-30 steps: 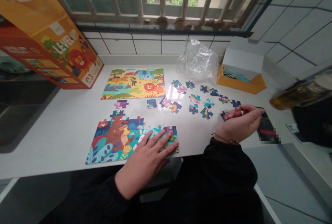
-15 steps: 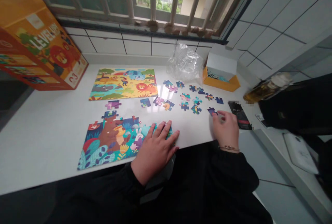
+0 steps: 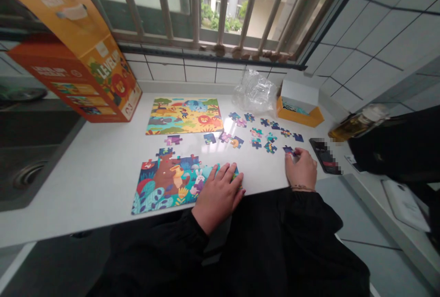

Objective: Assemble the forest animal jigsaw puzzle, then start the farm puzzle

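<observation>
My left hand (image 3: 220, 191) lies flat with spread fingers on the right part of a partly assembled jigsaw puzzle (image 3: 168, 182), which shows a bear, a fox-like animal and a rabbit. My right hand (image 3: 301, 168) is closed in a pinch at a dark purple puzzle piece (image 3: 288, 150); the fingers partly cover it. Several loose puzzle pieces lie behind the hands, among them a dark blue piece (image 3: 298, 137), a green-and-blue piece (image 3: 270, 147) and a piece with an orange shape (image 3: 237, 142). A purple piece (image 3: 173, 140) rests just behind the assembled part.
A finished-looking savanna picture (image 3: 185, 118) lies farther back. An orange "LEVEL UP" box (image 3: 103, 81) stands at left by a sink (image 3: 30, 178). Behind the pieces are crumpled clear plastic (image 3: 256, 90) and an open yellow box (image 3: 299, 114). A phone (image 3: 325, 156) and bottle (image 3: 359, 123) are at right.
The camera view has turned left, so everything appears shifted right and the sink shows. My left hand stays on the puzzle; my right hand stays at the dark purple piece, its fingers slightly changed.
</observation>
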`<state>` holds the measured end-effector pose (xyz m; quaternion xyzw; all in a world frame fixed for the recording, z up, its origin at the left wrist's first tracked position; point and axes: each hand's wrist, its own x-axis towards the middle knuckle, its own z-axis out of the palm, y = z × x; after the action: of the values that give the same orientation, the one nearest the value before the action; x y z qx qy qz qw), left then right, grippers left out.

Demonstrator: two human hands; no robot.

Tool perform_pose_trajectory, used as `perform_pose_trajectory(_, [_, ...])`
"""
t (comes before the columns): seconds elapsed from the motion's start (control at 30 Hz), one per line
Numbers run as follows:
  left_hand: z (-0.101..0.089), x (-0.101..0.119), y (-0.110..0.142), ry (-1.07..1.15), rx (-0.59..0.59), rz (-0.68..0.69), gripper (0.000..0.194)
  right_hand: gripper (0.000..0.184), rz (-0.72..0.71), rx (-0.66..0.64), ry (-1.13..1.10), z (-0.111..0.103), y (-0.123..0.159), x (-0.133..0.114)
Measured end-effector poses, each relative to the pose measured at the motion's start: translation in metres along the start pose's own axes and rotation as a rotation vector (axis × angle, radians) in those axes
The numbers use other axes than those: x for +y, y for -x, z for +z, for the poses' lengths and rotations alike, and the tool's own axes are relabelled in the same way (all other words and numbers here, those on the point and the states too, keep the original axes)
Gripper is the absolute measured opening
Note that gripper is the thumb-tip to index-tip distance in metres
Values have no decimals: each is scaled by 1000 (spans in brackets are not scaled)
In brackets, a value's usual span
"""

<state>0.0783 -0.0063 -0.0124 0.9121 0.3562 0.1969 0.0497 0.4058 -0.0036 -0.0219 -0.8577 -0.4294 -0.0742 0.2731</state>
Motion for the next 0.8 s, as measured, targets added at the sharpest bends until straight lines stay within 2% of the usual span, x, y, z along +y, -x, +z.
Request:
perform_pose_trajectory(0.1, [-4, 0, 5, 5, 91, 56, 30, 51, 12, 7, -31, -1, 3, 0])
perform_pose_trajectory(0.23, [-14, 5, 25, 112, 256, 224, 13, 49, 33, 32, -74, 0, 4, 4])
perform_pose_trajectory(0.33, [-13, 16, 54, 215, 242, 287, 10, 43, 47, 36, -55, 0, 5, 4])
perform_pose_trajectory(0.43, [4, 27, 91, 302, 77, 297, 11, 41, 44, 38, -36, -1, 6, 1])
perform_pose_trajectory(0.5, [19, 29, 111, 361, -209, 239, 12, 42, 56, 50, -39, -3, 8, -1])
perform_pose_trajectory(0.57, [31, 25, 120, 570, -505, 14, 14, 43, 68, 66, -40, -4, 11, -2])
perform_pose_trajectory(0.6, [36, 22, 121, 626, -574, -75, 19, 43, 67, 68, -43, -5, 13, -2])
perform_pose_trajectory(0.67, [40, 15, 116, 697, -638, -187, 34, 42, 47, 58, -51, -5, 19, -3])
perform_pose_trajectory(0.73, [43, 9, 109, 721, -652, -215, 44, 40, 14, 38, -62, -6, 29, -8])
perform_pose_trajectory(0.8, [44, 8, 104, 743, -653, -231, 46, 40, -26, 22, -93, -8, 44, -21])
